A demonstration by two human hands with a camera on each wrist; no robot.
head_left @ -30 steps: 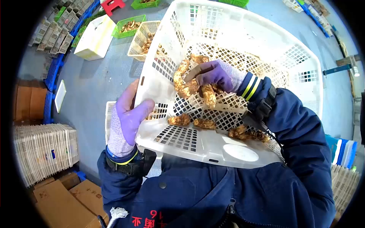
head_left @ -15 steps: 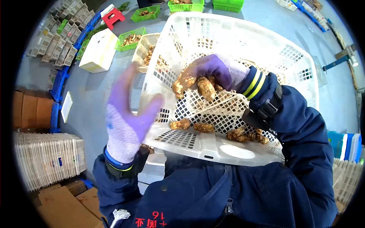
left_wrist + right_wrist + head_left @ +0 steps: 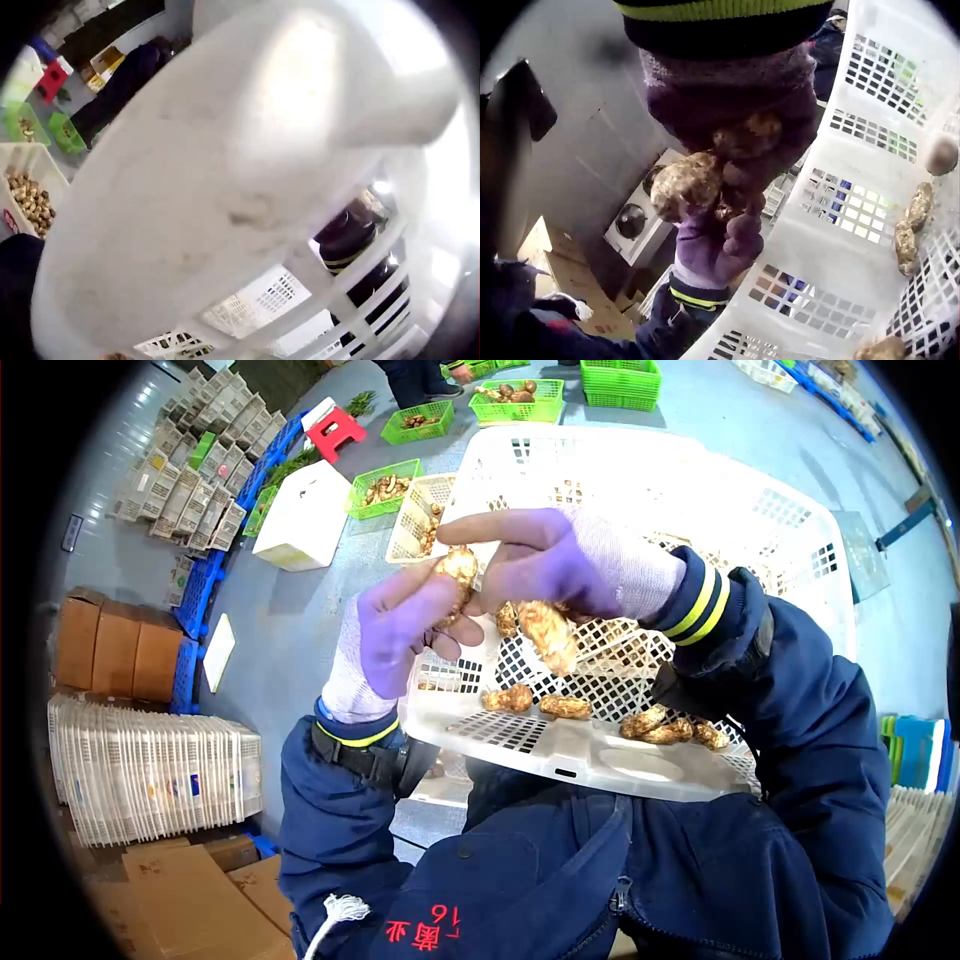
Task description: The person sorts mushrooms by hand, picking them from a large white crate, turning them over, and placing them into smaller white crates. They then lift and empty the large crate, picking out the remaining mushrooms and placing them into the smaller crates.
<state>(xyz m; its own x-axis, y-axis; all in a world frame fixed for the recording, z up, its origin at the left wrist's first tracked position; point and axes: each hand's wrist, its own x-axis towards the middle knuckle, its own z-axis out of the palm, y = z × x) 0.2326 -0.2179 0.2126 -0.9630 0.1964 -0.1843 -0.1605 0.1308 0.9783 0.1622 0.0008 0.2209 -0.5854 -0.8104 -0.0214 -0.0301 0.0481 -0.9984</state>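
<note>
In the head view my left hand [image 3: 390, 625], in a purple-palmed glove, pinches a brown mottled mushroom [image 3: 460, 572] above the left side of a white plastic crate [image 3: 500, 750]. Right beside it, my gloved right hand [image 3: 575, 565] has its fingers curled round several mushrooms, one stout mushroom [image 3: 547, 638] sticking out below. From the right wrist, a knobbly mushroom [image 3: 686, 184] shows between the two hands, and another mushroom [image 3: 748, 135] lies against the right palm. More mushrooms [image 3: 566, 707] lie inside along the crate's near side. The left wrist view is mostly crate wall [image 3: 172, 210], hiding the left hand.
Beyond the crate stand a smaller cream basket [image 3: 408, 535] of mushrooms, green baskets [image 3: 385, 490], a white foam box [image 3: 303, 515] and a red stool [image 3: 335, 432]. Stacked white crates [image 3: 155, 770] and cardboard boxes [image 3: 200, 900] are at left. Another person's legs [image 3: 410, 380] appear at the top.
My left hand has left the crate's left rim and come across to pinch a mushroom beside my right hand. My right hand has risen from the crate's bottom with mushrooms in it.
</note>
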